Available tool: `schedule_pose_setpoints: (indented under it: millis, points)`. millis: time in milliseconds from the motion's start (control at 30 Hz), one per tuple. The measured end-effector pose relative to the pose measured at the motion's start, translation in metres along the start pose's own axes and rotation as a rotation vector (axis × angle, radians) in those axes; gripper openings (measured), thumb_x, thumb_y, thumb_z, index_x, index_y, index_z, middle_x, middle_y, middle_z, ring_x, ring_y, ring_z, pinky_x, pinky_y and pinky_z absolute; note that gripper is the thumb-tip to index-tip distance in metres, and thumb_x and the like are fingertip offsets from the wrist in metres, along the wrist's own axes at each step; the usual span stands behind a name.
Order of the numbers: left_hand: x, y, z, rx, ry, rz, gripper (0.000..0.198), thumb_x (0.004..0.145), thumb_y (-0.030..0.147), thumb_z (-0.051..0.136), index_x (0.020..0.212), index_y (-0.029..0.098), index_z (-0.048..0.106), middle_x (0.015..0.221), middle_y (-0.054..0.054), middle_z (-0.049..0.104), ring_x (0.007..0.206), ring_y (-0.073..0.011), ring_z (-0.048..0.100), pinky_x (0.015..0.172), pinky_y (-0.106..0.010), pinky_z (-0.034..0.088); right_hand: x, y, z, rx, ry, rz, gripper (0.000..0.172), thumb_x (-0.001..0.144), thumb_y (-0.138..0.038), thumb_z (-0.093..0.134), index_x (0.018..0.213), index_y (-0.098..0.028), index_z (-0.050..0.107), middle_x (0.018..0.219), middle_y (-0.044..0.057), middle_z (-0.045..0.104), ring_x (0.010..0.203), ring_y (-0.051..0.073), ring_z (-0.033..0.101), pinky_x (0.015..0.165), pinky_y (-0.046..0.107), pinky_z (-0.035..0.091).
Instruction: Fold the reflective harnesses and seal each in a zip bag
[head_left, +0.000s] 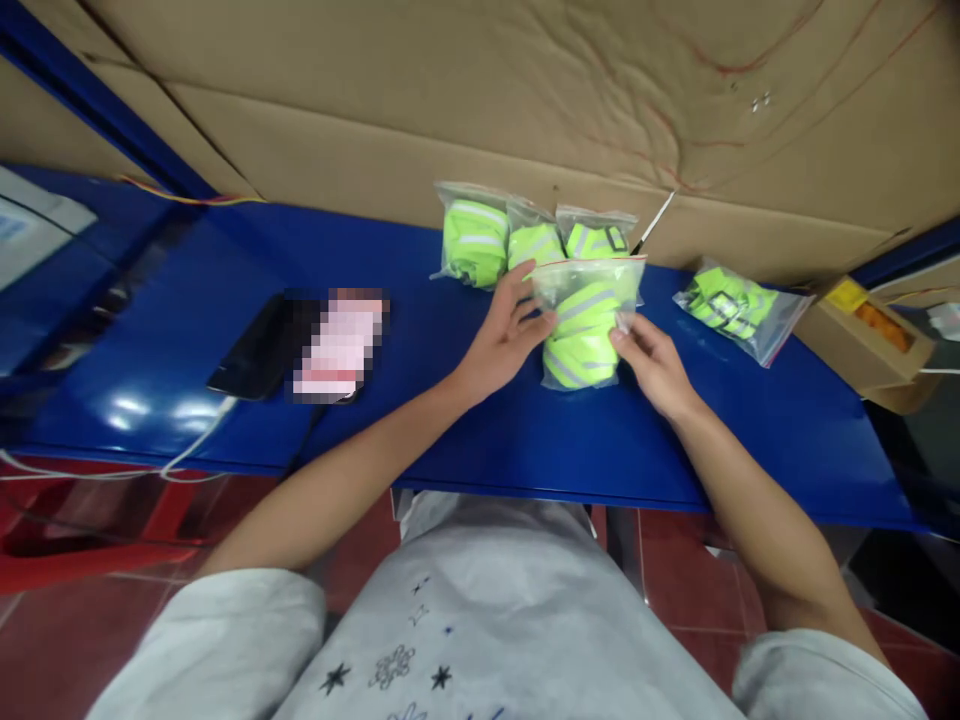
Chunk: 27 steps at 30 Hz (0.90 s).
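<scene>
A clear zip bag (582, 335) with a folded neon-yellow item and grey reflective strips inside stands between my hands, over the blue table. My left hand (504, 335) holds its left side, with the thumb at the edge and the other fingers curved and somewhat apart. On the right side, the thumb and fingers of my right hand (654, 360) pinch the plastic. Just behind are three similar filled bags in a row: a left bag (474, 243), a middle bag (536, 242) and a right bag (596, 238), partly covered by the front one.
Another filled bag (731, 302) lies to the right, near an open cardboard box (862, 345). On the left of the blue table (420, 420) are a black phone (259, 345) and a pixelated screen (341, 345), with a white cable (199, 440). Cardboard (375, 150) lines the back.
</scene>
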<state>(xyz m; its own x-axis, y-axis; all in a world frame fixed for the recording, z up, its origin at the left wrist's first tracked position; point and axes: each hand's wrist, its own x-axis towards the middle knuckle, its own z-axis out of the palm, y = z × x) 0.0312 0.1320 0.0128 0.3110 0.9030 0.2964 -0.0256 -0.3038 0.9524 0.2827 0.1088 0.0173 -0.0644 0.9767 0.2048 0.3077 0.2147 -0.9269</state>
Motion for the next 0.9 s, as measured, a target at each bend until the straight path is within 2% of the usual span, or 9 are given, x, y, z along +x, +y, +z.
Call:
schedule_pose_setpoints:
  millis: [100,200,400,500,567,700,800,833,900]
  points:
    - [-0.009,-0.003,0.007,0.205,-0.012,0.076,0.069,0.104,0.055,0.058,0.161,0.029,0.029,0.169,-0.019,0.04,0.151,-0.0285,0.053,0.119,-0.047,0.053,0.014,0.018,-0.015,-0.081,0.366,-0.032,0.051,0.095,-0.069,0.063,0.112,-0.021,0.071,0.107,0.005,0.072,0.102,0.021,0.066,0.1,0.039,0.055]
    - [-0.017,-0.003,0.014,0.387,-0.15,0.23,0.059,0.108,0.05,0.052,0.159,0.024,0.037,0.164,-0.021,0.043,0.155,-0.0303,0.046,0.127,-0.051,0.045,0.028,0.036,-0.038,-0.202,0.632,-0.034,0.052,0.103,-0.069,0.043,0.102,-0.021,0.063,0.106,0.006,0.067,0.105,0.022,0.063,0.105,0.043,0.052]
    - [-0.019,-0.004,0.018,0.513,-0.325,0.25,0.048,0.111,0.043,0.046,0.151,0.019,0.051,0.155,-0.019,0.051,0.15,-0.0303,0.051,0.131,-0.051,0.04,0.047,0.05,-0.068,-0.503,0.697,0.013,0.04,0.106,-0.056,0.035,0.091,-0.023,0.053,0.094,0.009,0.061,0.098,0.025,0.058,0.106,0.051,0.049]
    - [-0.018,-0.006,0.019,0.577,-0.341,0.236,0.042,0.11,0.037,0.047,0.146,0.018,0.056,0.151,-0.018,0.056,0.145,-0.0306,0.056,0.126,-0.051,0.045,0.045,0.047,-0.066,-0.604,0.772,0.019,0.035,0.103,-0.047,0.045,0.116,-0.017,0.057,0.127,0.022,0.06,0.125,0.032,0.055,0.116,0.058,0.042]
    - [-0.018,-0.006,0.02,0.641,-0.372,0.245,0.04,0.11,0.035,0.047,0.143,0.018,0.059,0.15,-0.017,0.059,0.142,-0.032,0.058,0.122,-0.053,0.047,0.043,0.041,-0.06,-0.662,0.84,-0.031,0.046,0.099,-0.044,0.054,0.135,-0.014,0.051,0.149,0.027,0.047,0.138,0.035,0.049,0.121,0.059,0.038]
    - [-0.023,-0.004,0.033,0.615,-0.44,0.285,0.04,0.109,0.034,0.049,0.145,0.019,0.06,0.149,-0.017,0.062,0.14,-0.0321,0.061,0.122,-0.054,0.048,0.075,0.01,-0.056,-0.612,0.924,-0.358,0.054,0.101,-0.062,0.054,0.13,-0.016,0.057,0.135,0.023,0.06,0.124,0.033,0.062,0.103,0.053,0.054]
    - [-0.028,-0.002,0.055,0.365,-0.473,0.228,0.051,0.109,0.039,0.052,0.155,0.017,0.051,0.155,-0.019,0.059,0.145,-0.0302,0.06,0.125,-0.052,0.048,0.121,-0.046,-0.079,-0.592,1.039,-0.306,0.067,0.108,-0.072,0.02,0.113,-0.022,0.064,0.106,0.016,0.075,0.08,0.019,0.071,0.063,0.033,0.055]
    - [-0.03,-0.002,0.064,0.264,-0.48,0.181,0.057,0.108,0.041,0.053,0.159,0.017,0.046,0.159,-0.02,0.056,0.146,-0.03,0.059,0.126,-0.052,0.049,0.132,-0.07,-0.092,-0.652,1.019,-0.274,0.072,0.108,-0.072,0.014,0.102,-0.024,0.068,0.101,0.015,0.077,0.075,0.015,0.073,0.056,0.028,0.05]
    - [-0.033,-0.002,0.081,0.06,-0.498,0.053,0.066,0.107,0.044,0.056,0.166,0.018,0.038,0.165,-0.021,0.051,0.149,-0.0301,0.058,0.125,-0.053,0.05,0.136,-0.12,-0.12,-0.955,0.956,-0.193,0.081,0.104,-0.075,0.016,0.067,-0.02,0.064,0.11,0.017,0.08,0.094,0.019,0.081,0.051,0.024,0.041]
